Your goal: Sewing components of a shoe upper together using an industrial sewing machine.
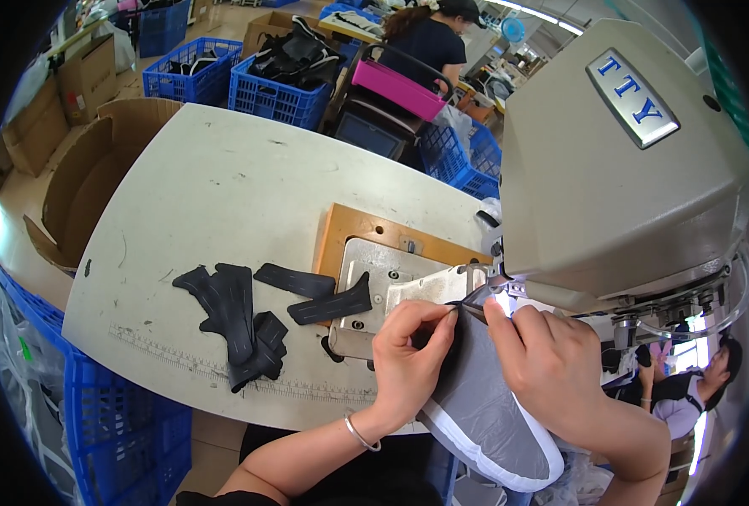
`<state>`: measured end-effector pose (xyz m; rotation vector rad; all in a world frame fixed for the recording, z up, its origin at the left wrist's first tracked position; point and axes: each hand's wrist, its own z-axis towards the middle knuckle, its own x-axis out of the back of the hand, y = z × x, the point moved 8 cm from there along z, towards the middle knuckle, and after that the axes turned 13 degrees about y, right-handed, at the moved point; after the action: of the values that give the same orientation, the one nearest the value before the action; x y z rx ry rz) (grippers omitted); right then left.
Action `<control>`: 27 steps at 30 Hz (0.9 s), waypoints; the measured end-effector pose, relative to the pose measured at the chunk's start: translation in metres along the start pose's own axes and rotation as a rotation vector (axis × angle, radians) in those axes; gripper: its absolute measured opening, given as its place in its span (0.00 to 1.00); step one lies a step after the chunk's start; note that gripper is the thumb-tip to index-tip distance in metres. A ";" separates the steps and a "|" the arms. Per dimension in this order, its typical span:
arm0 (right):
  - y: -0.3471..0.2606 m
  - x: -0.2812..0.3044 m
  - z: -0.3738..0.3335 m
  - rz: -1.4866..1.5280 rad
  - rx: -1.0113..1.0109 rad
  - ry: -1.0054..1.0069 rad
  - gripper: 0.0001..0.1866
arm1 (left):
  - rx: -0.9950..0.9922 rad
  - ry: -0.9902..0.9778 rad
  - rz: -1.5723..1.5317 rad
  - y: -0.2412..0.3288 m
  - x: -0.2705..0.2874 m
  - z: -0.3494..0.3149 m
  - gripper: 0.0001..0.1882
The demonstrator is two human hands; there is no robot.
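A grey fabric piece with a white bound edge [484, 422] hangs over the table's front edge under the sewing machine [619, 177]. My left hand [414, 354] pinches its dark upper edge between thumb and forefinger. Close beside it, my right hand [547, 358] grips the same piece with curled fingers, near the machine's needle area. The fingers hide part of that edge. Left of my hands, two dark fabric strips [294, 281] lie near the machine's base plate, one partly over it. A pile of similar black strips [238, 325] rests farther left on the table.
The pale table [222, 185] has a printed ruler along its near edge. Blue crates [277, 97] with black pieces stand beyond it, beside a pink bin [400, 88]. A cardboard box [96, 169] and another blue crate [126, 422] flank its left side. Other people are nearby.
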<state>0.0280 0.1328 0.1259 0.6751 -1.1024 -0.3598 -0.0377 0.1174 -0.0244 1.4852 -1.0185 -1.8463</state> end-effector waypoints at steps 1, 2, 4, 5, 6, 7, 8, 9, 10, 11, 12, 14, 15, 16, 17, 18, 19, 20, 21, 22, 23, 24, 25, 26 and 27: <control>0.000 0.000 0.000 0.001 0.000 -0.009 0.13 | -0.005 -0.004 0.009 0.000 0.000 0.000 0.03; 0.000 0.000 0.001 0.001 0.000 -0.009 0.13 | -0.005 -0.004 0.009 0.000 0.000 0.000 0.03; -0.001 0.000 0.001 0.002 0.009 -0.005 0.13 | -0.018 0.000 0.008 0.000 0.000 -0.001 0.03; -0.001 0.001 0.001 0.002 0.009 -0.005 0.13 | -0.018 -0.001 0.008 0.000 0.000 -0.001 0.03; -0.001 0.001 0.001 -0.010 0.019 -0.015 0.13 | -0.015 -0.001 0.006 0.001 0.000 -0.001 0.03; -0.002 0.001 0.000 -0.021 0.030 -0.026 0.13 | -0.013 -0.002 0.004 0.001 -0.001 -0.001 0.03; -0.002 0.000 0.000 -0.022 0.029 -0.026 0.13 | -0.013 -0.003 0.004 0.001 -0.001 -0.001 0.03; -0.003 0.001 0.000 -0.033 0.044 -0.018 0.13 | -0.008 -0.003 0.001 0.001 -0.001 -0.001 0.03; -0.004 0.001 -0.001 -0.044 0.059 -0.011 0.14 | -0.004 -0.004 -0.002 0.000 -0.001 -0.001 0.03; -0.004 0.001 -0.001 -0.045 0.059 -0.012 0.14 | -0.003 -0.004 -0.004 0.000 -0.001 -0.002 0.03; -0.004 0.000 0.000 -0.051 0.068 -0.017 0.14 | 0.001 -0.004 -0.004 0.000 0.000 -0.002 0.03; -0.005 -0.001 0.000 -0.058 0.077 -0.024 0.14 | 0.007 -0.002 -0.006 -0.001 0.000 -0.001 0.03; -0.006 -0.002 0.000 -0.061 0.080 -0.024 0.13 | -0.017 -0.001 0.010 0.000 0.001 -0.001 0.03; -0.007 -0.003 0.001 -0.065 0.083 -0.024 0.13 | -0.041 0.002 0.026 0.001 0.002 0.000 0.04; -0.006 -0.002 0.001 -0.066 0.080 -0.021 0.13 | -0.044 -0.001 0.027 0.003 0.001 -0.001 0.04; -0.005 0.000 0.000 -0.063 0.082 -0.010 0.13 | -0.073 -0.003 0.038 0.006 -0.001 -0.002 0.04; -0.004 0.002 -0.001 -0.061 0.084 0.001 0.13 | -0.102 -0.006 0.049 0.009 -0.002 -0.003 0.04; -0.004 0.001 -0.001 -0.059 0.085 0.000 0.13 | -0.100 -0.005 0.050 0.008 -0.001 -0.002 0.04; -0.004 0.001 -0.001 -0.060 0.097 0.006 0.13 | -0.130 -0.010 0.063 0.009 0.000 -0.001 0.04; -0.004 0.000 -0.002 -0.061 0.110 0.012 0.13 | -0.160 -0.015 0.076 0.011 -0.001 -0.001 0.04; -0.004 -0.001 -0.002 -0.060 0.109 0.011 0.13 | -0.158 -0.015 0.077 0.012 0.000 -0.001 0.04; -0.004 -0.001 -0.003 -0.048 0.106 0.021 0.12 | -0.033 -0.016 -0.001 0.005 0.000 -0.001 0.03; -0.004 -0.001 -0.003 -0.037 0.103 0.031 0.12 | 0.092 -0.018 -0.079 -0.002 0.000 -0.002 0.03; -0.005 -0.001 -0.003 -0.036 0.102 0.031 0.12 | 0.092 -0.018 -0.078 -0.002 0.001 -0.002 0.03; -0.005 0.000 -0.003 -0.043 0.098 0.028 0.11 | 0.186 -0.023 -0.114 -0.008 0.001 -0.003 0.02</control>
<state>0.0312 0.1303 0.1216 0.7895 -1.0851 -0.3331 -0.0350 0.1204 -0.0322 1.6648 -1.1647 -1.8936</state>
